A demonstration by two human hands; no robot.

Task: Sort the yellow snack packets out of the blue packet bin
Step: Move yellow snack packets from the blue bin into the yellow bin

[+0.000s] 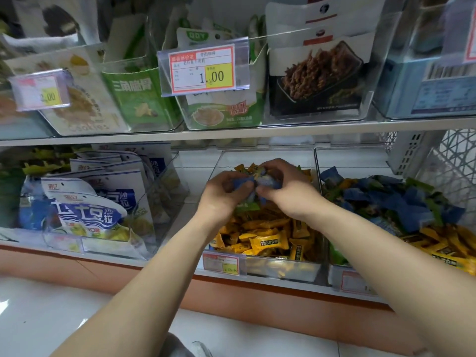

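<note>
Lower shelf [189, 181], front edge. Your left hand [226, 191] and right hand [286, 186]: fingers curled, pinching a bunch of blue packets [268, 181] between them, above the clear middle bin [283, 269] of yellow packets [268, 244]. Right-hand bin [337, 276]: blue heap [401, 202], yellow snack packets [438, 243] at its front.

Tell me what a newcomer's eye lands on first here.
The left hand and right hand meet mid-frame, fingers gripping blue packets above the middle bin of yellow packets. Next come the mixed blue and yellow heap in the bin to the right, and the bright 1.00 price tag on the upper shelf.
</note>
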